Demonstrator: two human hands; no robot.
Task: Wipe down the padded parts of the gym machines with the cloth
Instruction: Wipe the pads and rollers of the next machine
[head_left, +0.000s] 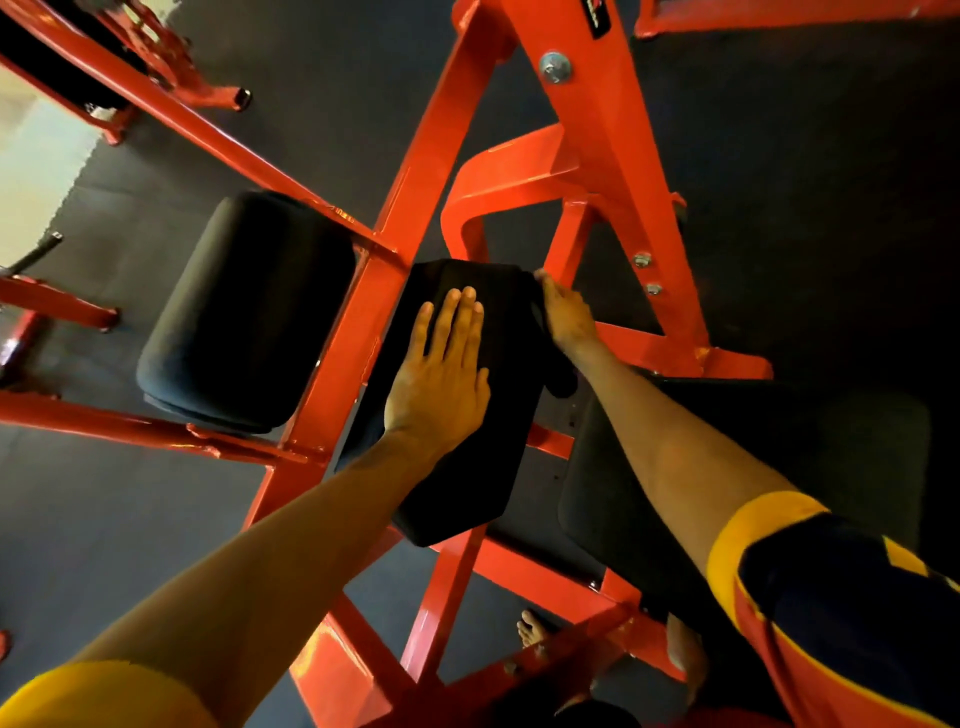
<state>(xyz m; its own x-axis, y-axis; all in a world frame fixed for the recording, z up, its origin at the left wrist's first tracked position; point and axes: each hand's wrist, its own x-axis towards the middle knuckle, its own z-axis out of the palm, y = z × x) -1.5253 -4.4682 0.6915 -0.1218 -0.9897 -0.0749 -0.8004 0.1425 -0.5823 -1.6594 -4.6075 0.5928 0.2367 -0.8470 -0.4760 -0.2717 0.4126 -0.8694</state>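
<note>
Head view, looking steeply down. Left hand (441, 374) laid flat on the upper face of the black centre pad (457, 483), fingers straight and held close together, thumb alongside, nothing gripped. Right hand (569, 317) just right of it, set against the same pad's upper right edge, on top of the dark cloth (558, 371). Cloth draped down the pad's right side below that wrist, almost the same colour as the pad; pinched or merely pressed, impossible to tell. Left of the flat hand, beyond an upright of the red steel frame (358, 332), a second black pad (244, 312), untouched. Below the right forearm, a broad black seat cushion (810, 452). Beneath everything, dark rubber floor (805, 182). Near the lower edge, under the frame, bare toes (531, 626).
</note>
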